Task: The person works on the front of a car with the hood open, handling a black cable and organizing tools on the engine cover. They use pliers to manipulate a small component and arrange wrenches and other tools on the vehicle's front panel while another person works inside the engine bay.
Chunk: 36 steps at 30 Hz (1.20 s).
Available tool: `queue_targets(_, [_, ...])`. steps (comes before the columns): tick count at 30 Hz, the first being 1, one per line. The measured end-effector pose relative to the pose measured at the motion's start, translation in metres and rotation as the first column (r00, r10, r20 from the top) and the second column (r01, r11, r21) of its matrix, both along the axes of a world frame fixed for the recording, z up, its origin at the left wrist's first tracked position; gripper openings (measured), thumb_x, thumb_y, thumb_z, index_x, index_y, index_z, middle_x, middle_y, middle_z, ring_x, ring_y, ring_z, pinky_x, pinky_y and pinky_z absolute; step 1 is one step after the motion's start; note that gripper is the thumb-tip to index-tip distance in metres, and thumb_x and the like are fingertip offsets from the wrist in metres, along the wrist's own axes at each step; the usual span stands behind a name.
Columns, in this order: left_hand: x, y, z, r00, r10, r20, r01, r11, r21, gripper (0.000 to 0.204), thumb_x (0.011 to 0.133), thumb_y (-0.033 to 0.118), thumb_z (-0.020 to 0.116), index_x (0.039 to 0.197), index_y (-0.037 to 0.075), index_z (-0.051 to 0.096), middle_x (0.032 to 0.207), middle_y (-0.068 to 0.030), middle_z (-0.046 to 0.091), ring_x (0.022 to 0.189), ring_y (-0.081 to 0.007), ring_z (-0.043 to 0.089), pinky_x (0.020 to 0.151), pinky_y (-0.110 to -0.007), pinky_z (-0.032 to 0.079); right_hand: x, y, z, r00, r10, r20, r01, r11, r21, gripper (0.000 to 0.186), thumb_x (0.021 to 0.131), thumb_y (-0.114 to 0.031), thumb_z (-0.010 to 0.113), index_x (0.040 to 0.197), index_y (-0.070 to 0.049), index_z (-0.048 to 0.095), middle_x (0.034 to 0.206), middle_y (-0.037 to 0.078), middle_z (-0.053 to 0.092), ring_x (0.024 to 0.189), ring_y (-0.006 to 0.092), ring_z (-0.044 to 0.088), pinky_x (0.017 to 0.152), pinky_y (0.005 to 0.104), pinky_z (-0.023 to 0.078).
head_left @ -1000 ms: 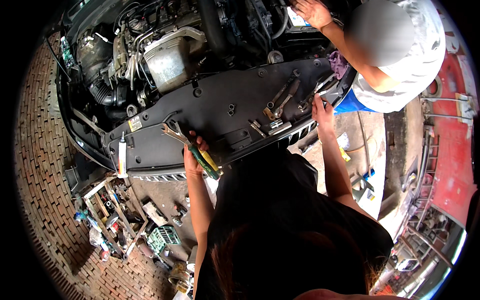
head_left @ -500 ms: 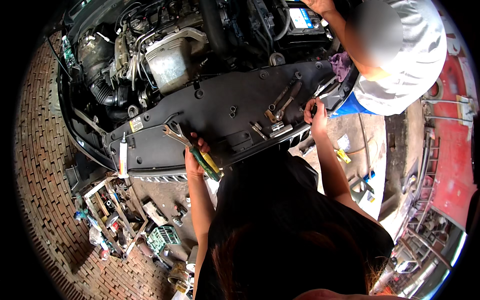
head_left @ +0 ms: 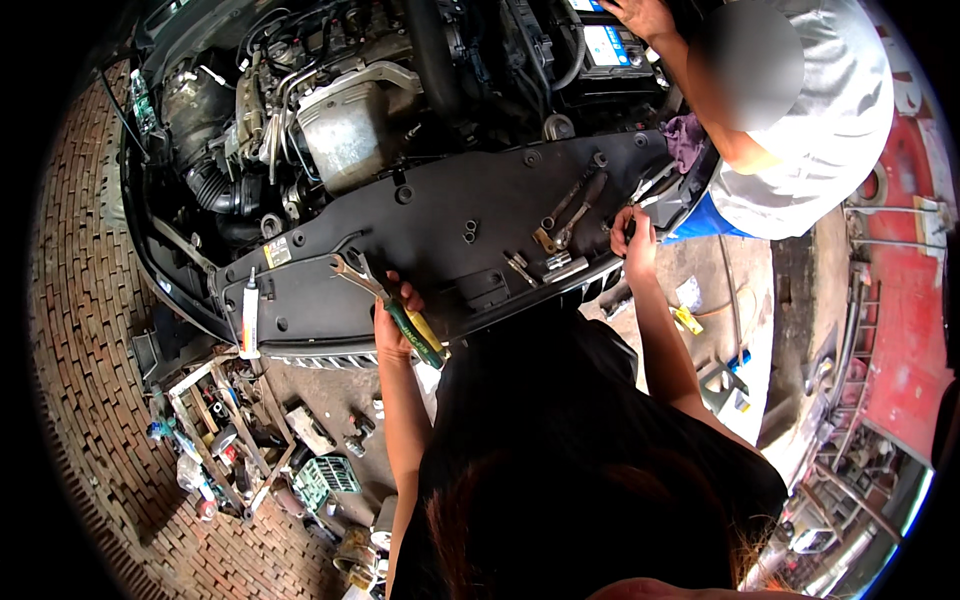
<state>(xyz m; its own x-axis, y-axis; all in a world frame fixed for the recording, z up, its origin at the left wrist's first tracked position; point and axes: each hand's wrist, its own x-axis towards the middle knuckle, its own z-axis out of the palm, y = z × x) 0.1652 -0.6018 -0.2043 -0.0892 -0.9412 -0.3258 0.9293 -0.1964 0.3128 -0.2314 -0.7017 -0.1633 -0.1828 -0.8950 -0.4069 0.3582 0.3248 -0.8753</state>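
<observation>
My left hand (head_left: pixel 397 322) is closed round the green and yellow handles of pliers (head_left: pixel 412 330). Their metal jaws point up and left, over the black plastic panel (head_left: pixel 330 290) along the front of the engine bay. At the panel's right end, my right hand (head_left: pixel 636 233) has its fingers curled over something dark that they mostly hide. A silvery metal tool (head_left: pixel 655 182) lies just beyond those fingers, beside a purple rag (head_left: pixel 684 140). Left of this hand on the panel are a ratchet (head_left: pixel 580 210), a wrench (head_left: pixel 562 202) and several sockets (head_left: pixel 562 266).
A co-worker in a grey shirt (head_left: pixel 830 130) leans in at the right, one hand (head_left: pixel 642 16) by the car battery (head_left: pixel 606 46). A white tube (head_left: pixel 249 318) stands at the panel's left end. Below left, a wooden crate (head_left: pixel 262 490) and a green basket (head_left: pixel 325 478) sit on the floor.
My view has shifted slightly. The co-worker's far hand now shows with fingers spread near the battery. Both my hands keep nearly the same places and grips.
</observation>
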Motion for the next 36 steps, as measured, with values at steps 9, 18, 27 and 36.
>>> queue_targets(9, [0.001, 0.004, -0.008, 0.998, -0.015, 0.061, 0.016, 1.000, -0.008, 0.039, 0.088, 0.036, 0.063, 0.118, 0.014, 0.051, 0.089, -0.0050, 0.054, 0.070, -0.0166, 0.047, 0.065, -0.028, 0.042, 0.005, 0.001, -0.004, 0.988, -0.080, -0.130, 0.080, 0.997, -0.005, 0.036, 0.093, -0.034, 0.041, 0.075, -0.004, 0.051, 0.052, 0.003, 0.038, 0.040, 0.0096, 0.032, 0.038, 0.0249, 0.023])
queue_targets(18, [-0.002, 0.000, 0.004, 0.997, -0.025, 0.074, 0.027, 0.999, -0.028, 0.034, 0.092, 0.035, 0.058, 0.116, 0.012, 0.050, 0.090, -0.0067, 0.056, 0.071, -0.0172, 0.050, 0.066, -0.028, 0.043, 0.001, -0.002, 0.000, 0.999, 0.023, -0.028, -0.023, 1.000, 0.003, 0.040, 0.094, -0.038, 0.041, 0.070, -0.006, 0.043, 0.053, 0.002, 0.035, 0.040, 0.0097, 0.029, 0.039, 0.0250, 0.023])
queue_targets(27, [-0.003, 0.000, 0.002, 0.998, -0.013, 0.062, 0.013, 1.000, -0.011, 0.031, 0.093, 0.033, 0.057, 0.116, 0.013, 0.050, 0.091, -0.0070, 0.056, 0.070, -0.0172, 0.050, 0.065, -0.028, 0.043, 0.004, -0.002, 0.004, 0.999, -0.003, -0.033, 0.003, 1.000, 0.005, 0.040, 0.093, -0.039, 0.043, 0.070, -0.006, 0.043, 0.053, 0.002, 0.035, 0.040, 0.0101, 0.029, 0.039, 0.0249, 0.022])
queue_targets(36, [-0.003, 0.001, -0.003, 0.997, -0.009, 0.071, 0.011, 0.999, -0.033, 0.036, 0.090, 0.035, 0.062, 0.117, 0.013, 0.050, 0.089, -0.0060, 0.053, 0.071, -0.0176, 0.048, 0.065, -0.028, 0.042, 0.003, -0.001, 0.002, 0.999, -0.012, -0.030, 0.012, 1.000, -0.021, 0.037, 0.093, -0.036, 0.043, 0.072, -0.006, 0.044, 0.051, 0.002, 0.035, 0.039, 0.0103, 0.030, 0.037, 0.0254, 0.022])
